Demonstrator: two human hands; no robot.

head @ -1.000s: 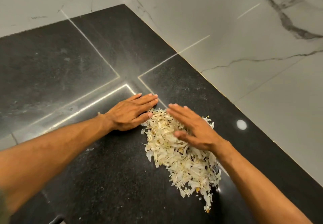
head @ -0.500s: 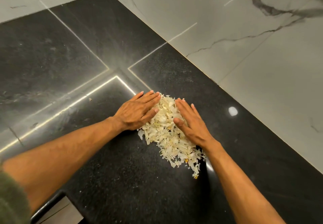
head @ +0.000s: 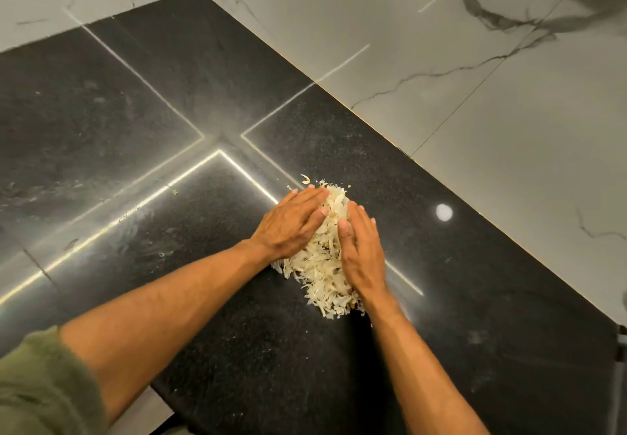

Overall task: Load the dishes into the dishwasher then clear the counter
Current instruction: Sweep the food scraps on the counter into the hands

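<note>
A heap of pale, thin peel scraps (head: 320,266) lies on the black stone counter (head: 237,350). My left hand (head: 291,227) rests flat against the heap's left side, fingers straight and together. My right hand (head: 361,251) presses on its right side, palm turned inward. The heap is squeezed narrow between both palms and still sits on the counter. Part of the heap is hidden under my fingers. No dishes or dishwasher are in view.
White marble-look wall tiles (head: 441,61) close the counter at the back and right, meeting in a corner at top. A few stray scraps (head: 307,179) lie just beyond the heap. The counter's front edge (head: 163,397) is near my left elbow.
Both hands have slid toward each other. The loose, spread scraps have been pushed into a tighter, narrower heap between the palms.
</note>
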